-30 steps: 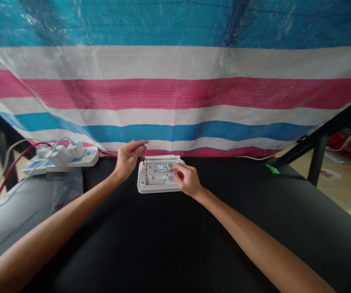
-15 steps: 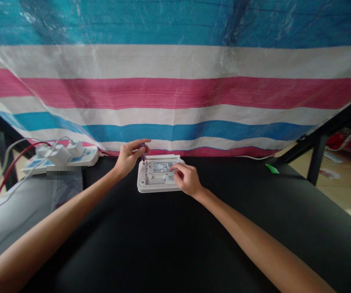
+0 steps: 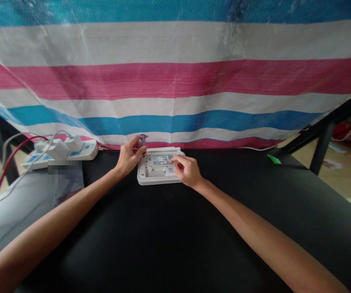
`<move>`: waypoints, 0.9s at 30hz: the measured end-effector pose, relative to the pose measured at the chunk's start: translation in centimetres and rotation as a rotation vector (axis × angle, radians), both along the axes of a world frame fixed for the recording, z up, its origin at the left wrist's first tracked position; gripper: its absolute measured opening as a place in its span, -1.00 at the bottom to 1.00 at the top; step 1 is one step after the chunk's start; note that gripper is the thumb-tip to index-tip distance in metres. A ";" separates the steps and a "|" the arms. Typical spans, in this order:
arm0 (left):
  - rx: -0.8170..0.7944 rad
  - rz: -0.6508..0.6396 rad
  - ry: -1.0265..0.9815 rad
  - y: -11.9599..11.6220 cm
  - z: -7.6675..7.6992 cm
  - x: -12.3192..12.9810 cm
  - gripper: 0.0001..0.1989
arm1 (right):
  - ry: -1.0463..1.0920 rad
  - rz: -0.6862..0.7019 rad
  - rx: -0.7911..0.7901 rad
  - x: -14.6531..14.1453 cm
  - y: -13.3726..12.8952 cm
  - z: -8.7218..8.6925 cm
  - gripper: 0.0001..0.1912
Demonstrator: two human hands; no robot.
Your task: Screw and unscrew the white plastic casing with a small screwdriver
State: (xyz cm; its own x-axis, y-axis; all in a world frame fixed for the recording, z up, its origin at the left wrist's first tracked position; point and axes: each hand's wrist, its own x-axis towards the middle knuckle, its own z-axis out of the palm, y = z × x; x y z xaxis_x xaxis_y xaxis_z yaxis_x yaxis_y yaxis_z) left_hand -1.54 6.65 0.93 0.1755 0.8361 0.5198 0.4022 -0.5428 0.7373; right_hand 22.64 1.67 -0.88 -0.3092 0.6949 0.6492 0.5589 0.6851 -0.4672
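Observation:
A white plastic device (image 3: pixel 156 173), like a router, lies on the black table with its label and vent holes facing up. My left hand (image 3: pixel 128 155) is closed around a short screwdriver with a translucent purple handle (image 3: pixel 142 140). The screwdriver stands roughly upright over the device's far left corner, its tip hidden by my fingers. On the device's right side rests my right hand (image 3: pixel 188 170), with fingers curled together beside the label (image 3: pixel 161 159). Whatever those fingers may hold is too small to make out.
At the left, a white power strip (image 3: pixel 88 151) carries several plugs and cables. A dark plastic bag (image 3: pixel 68 183) lies in front of it. A small green packet (image 3: pixel 274 159) is at the right. A striped sheet (image 3: pixel 172 81) hangs behind the table (image 3: pixel 169 232).
My left fingers have shifted their grip on the screwdriver, and more of its handle shows above them. The right hand stays on the device. The view has tilted slightly downward.

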 end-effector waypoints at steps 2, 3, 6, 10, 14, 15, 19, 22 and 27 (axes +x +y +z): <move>0.044 -0.004 0.046 -0.2 0.3 -0.1 -0.50 | 0.004 0.000 0.002 0.0 0.0 0.0 -0.81; 0.068 -0.004 0.076 -0.3 0.4 -0.1 -0.49 | 0.008 0.001 0.005 0.0 0.0 0.0 -0.82; 0.123 -0.006 0.142 -0.7 0.7 0.0 -0.56 | 0.014 0.004 0.006 0.0 -0.1 0.1 -0.82; 0.219 0.052 0.151 -1.0 0.9 0.6 -0.65 | 0.007 0.003 -0.010 0.0 -0.1 0.1 -0.81; 0.205 0.065 0.079 -0.7 0.7 0.7 -0.67 | 0.010 0.002 -0.001 0.0 -0.1 0.1 -0.81; 0.170 0.034 0.033 -0.5 0.7 0.7 -0.67 | 0.011 0.000 0.001 0.1 -0.1 0.1 -0.81; 0.029 -0.124 -0.093 -0.3 0.9 0.2 -0.68 | 0.005 0.000 -0.012 0.0 -0.1 0.1 -0.81; 0.054 -0.056 -0.049 -0.5 1.1 0.3 -0.68 | -0.001 -0.005 -0.020 0.0 -0.1 0.1 -0.81; 0.070 -0.050 -0.004 -0.4 1.0 0.5 -0.66 | 0.001 -0.005 -0.002 0.0 0.0 0.1 -0.81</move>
